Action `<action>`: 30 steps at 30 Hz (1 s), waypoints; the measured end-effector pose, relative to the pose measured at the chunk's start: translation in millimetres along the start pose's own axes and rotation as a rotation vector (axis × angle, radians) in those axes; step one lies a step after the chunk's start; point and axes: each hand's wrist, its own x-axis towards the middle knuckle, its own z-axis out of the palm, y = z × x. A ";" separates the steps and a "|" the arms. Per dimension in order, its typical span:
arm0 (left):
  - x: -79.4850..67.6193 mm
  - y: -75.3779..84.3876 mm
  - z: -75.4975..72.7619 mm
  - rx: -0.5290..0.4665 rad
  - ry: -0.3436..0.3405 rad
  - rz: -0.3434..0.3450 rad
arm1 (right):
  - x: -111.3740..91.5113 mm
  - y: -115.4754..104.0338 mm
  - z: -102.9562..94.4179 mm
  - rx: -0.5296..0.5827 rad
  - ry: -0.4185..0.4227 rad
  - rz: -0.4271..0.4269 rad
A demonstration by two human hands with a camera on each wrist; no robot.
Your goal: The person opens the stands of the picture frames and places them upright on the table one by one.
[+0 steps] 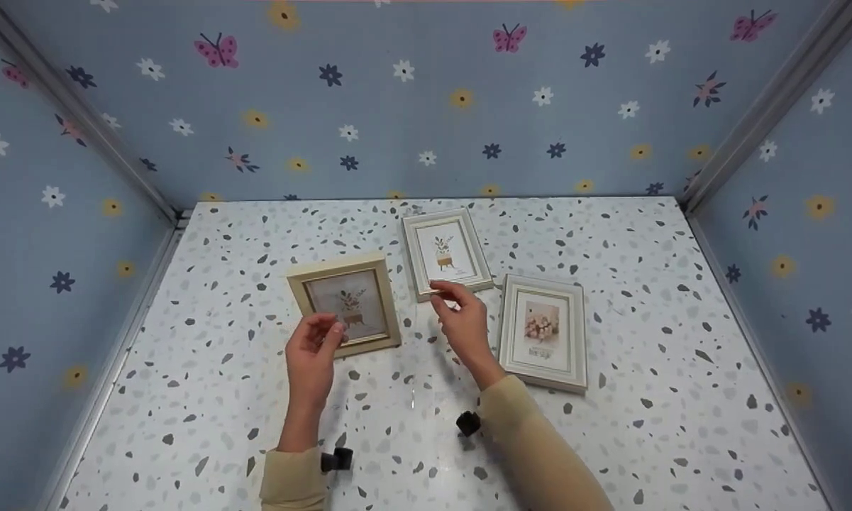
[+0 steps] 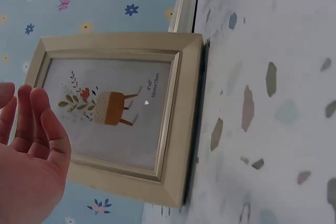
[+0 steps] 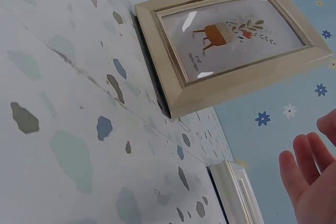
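Note:
A beige picture frame [image 1: 390,305] stands propped upright on the speckled tabletop, with a potted-plant print [image 2: 110,108] behind its pane. In front of its lower left part is my left hand [image 1: 312,355], fingers loosely bent and nothing between them. The left wrist view shows a gap between the thumb and fingers. My right hand [image 1: 462,326] hovers to the right of this frame, just before the near edge of a pale frame [image 1: 482,262] lying flat. Its fingers are relaxed and hold nothing in the right wrist view [image 3: 315,182].
Another whitish frame [image 1: 578,341] lies flat on the right, showing a pink flower picture [image 1: 541,323]. Blue patterned panels [image 1: 426,106] wall in the white speckled table [image 1: 645,440] at the back and both sides. Black wrist-camera parts [image 1: 339,459] hang near the sleeves.

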 end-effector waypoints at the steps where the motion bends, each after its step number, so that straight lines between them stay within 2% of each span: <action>1: -0.8 0.9 3.6 -0.008 -0.028 0.006 | 1.5 5.4 -2.0 0.000 0.004 -0.001; 5: -4.5 0.7 22.0 -0.020 -0.122 0.001 | 4.4 9.9 -12.8 0.009 0.019 -0.016; 10: -9.3 -2.4 50.3 0.003 -0.207 -0.047 | 7.3 11.5 -26.0 -0.013 0.039 -0.010; 15: -11.2 10.4 77.9 0.005 -0.273 -0.048 | 10.5 12.4 -37.2 -0.039 0.045 0.031; 19: -10.0 22.2 95.3 0.025 -0.300 -0.049 | 14.2 12.3 -44.9 -0.043 0.050 0.059; 27: 1.9 21.0 117.2 0.035 -0.310 -0.063 | 23.5 12.8 -60.0 -0.092 0.036 0.138; 30: 7.8 20.4 122.4 0.033 -0.301 -0.100 | 29.5 14.1 -64.3 -0.109 0.022 0.157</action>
